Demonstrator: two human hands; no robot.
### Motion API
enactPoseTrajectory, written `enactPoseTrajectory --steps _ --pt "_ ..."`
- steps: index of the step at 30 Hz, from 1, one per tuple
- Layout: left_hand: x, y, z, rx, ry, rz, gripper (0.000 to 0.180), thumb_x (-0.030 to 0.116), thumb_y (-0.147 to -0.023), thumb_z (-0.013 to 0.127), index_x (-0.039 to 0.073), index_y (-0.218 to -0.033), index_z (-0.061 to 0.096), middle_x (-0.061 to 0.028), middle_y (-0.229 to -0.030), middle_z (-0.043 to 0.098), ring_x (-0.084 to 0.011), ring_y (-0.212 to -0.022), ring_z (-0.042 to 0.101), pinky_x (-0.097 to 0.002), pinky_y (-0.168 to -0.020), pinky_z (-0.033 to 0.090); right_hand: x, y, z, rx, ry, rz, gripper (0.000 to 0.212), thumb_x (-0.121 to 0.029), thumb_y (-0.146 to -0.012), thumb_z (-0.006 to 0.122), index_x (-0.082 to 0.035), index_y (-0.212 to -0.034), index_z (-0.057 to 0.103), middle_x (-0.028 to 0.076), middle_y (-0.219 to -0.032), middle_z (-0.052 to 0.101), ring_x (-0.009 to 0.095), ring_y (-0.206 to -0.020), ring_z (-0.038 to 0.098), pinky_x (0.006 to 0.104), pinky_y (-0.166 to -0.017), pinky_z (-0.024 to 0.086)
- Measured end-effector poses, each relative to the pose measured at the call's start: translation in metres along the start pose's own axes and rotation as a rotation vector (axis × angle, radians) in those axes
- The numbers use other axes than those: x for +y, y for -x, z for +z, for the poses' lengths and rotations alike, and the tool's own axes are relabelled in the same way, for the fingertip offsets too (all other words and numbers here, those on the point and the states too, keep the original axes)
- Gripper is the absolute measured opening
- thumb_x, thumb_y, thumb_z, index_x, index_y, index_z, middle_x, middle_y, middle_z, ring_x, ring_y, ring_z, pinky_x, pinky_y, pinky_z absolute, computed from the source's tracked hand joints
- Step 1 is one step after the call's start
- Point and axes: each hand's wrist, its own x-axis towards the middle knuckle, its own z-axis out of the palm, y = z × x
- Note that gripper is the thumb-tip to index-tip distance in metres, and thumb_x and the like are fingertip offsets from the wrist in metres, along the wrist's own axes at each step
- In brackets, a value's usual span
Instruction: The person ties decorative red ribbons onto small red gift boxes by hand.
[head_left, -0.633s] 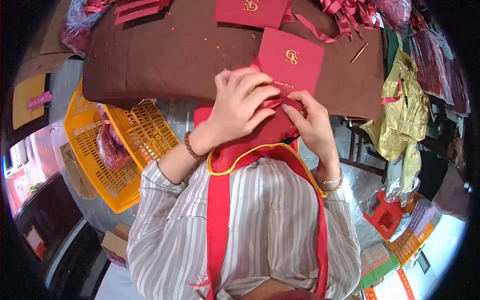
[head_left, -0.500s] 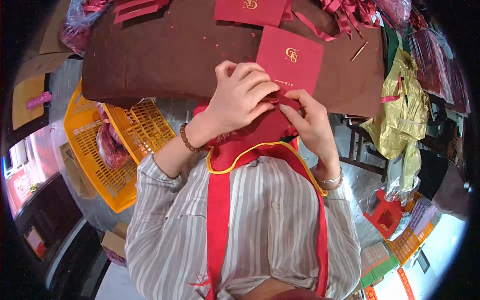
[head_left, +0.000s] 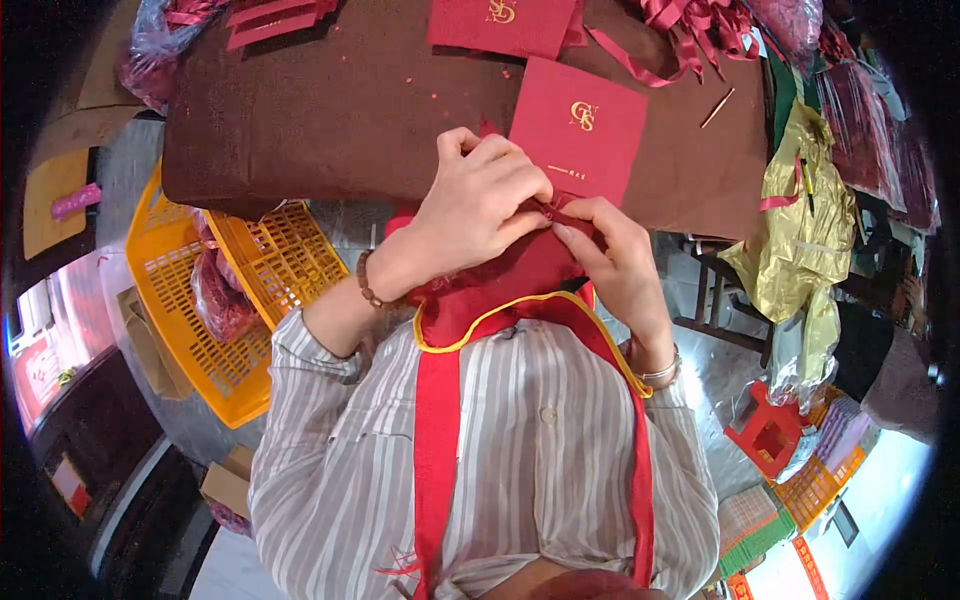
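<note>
Together the left hand (head_left: pixel 480 205) and right hand (head_left: pixel 610 250) pinch a red ribbon (head_left: pixel 553 210) at the near bench (head_left: pixel 330 110) edge, seemingly light, soft, slippery, best gripped by its folds.

A brown worktop (head_left: pixel 330 110) is filling the upper part of the view. A second red card with a gold emblem (head_left: pixel 503 24) is lying at its far edge, and loose red ribbons (head_left: pixel 700 25) are lying to the right of it. A thin stick (head_left: pixel 718 106) is resting near the right end of the worktop. On the left, a yellow plastic crate (head_left: pixel 215 300) is standing on the floor. On the right, gold foil wrapping (head_left: pixel 805 230) is hanging down, and a small red stool (head_left: pixel 770 432) is standing below it.
</note>
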Motion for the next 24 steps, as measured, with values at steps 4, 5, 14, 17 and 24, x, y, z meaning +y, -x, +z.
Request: enactPoseTrajectory --steps 4,5,14,17,24 --pt "-0.01 -0.015 -0.013 -0.287 0.23 -0.066 0.017 0.025 -0.083 0.055 0.009 -0.082 0.06 -0.0033 -0.078 0.055 -0.0217 -0.086 0.049 -0.0363 -0.079 0.03 -0.006 0.007 0.0 0.096 0.1 -0.069 0.013 -0.001 -0.078 0.062 0.0 -0.091 0.06 0.01 -0.081 0.061 0.018 -0.072 0.06 0.0278 -0.065 0.048" --pt "-0.01 -0.021 -0.017 -0.365 0.151 -0.05 0.02 0.026 -0.086 0.049 0.009 -0.083 0.06 -0.0047 -0.079 0.054 -0.0234 -0.086 0.048 -0.0383 -0.078 0.031 -0.011 0.007 0.001 0.126 0.138 -0.194 0.013 0.001 -0.075 0.062 0.0 -0.088 0.061 0.011 -0.082 0.061 0.024 -0.073 0.061 0.0304 -0.066 0.049" --pt "-0.033 -0.013 -0.024 -0.437 0.599 -0.518 0.011 0.007 -0.075 0.054 -0.003 -0.069 0.057 -0.0022 -0.061 0.052 -0.0079 -0.066 0.048 -0.0243 -0.059 0.039 -0.028 -0.015 0.003 -0.196 0.321 -0.199 0.015 -0.011 -0.082 0.049 -0.005 -0.095 0.053 0.013 -0.084 0.052 0.033 -0.077 0.057 0.0423 -0.062 0.047" --pt "-0.029 -0.023 -0.013 -0.354 0.775 -0.58 0.01 0.003 -0.075 0.053 -0.001 -0.067 0.055 0.0019 -0.062 0.049 -0.0049 -0.064 0.043 -0.0211 -0.055 0.033 -0.019 -0.02 -0.01 -0.126 0.275 -0.271 0.012 -0.01 -0.081 0.051 -0.004 -0.09 0.053 0.014 -0.081 0.054 0.032 -0.075 0.058 0.0418 -0.063 0.046" --pt "0.0 -0.071 -0.018 0.175 0.953 -0.465 0.011 0.012 -0.085 0.056 0.007 -0.076 0.054 0.0046 -0.065 0.046 -0.0035 -0.063 0.042 -0.0196 -0.056 0.033 -0.002 -0.013 -0.026 -0.341 -0.163 -0.295 0.015 -0.012 -0.083 0.056 -0.001 -0.094 0.059 0.013 -0.087 0.062 0.027 -0.081 0.06 0.0349 -0.073 0.047"
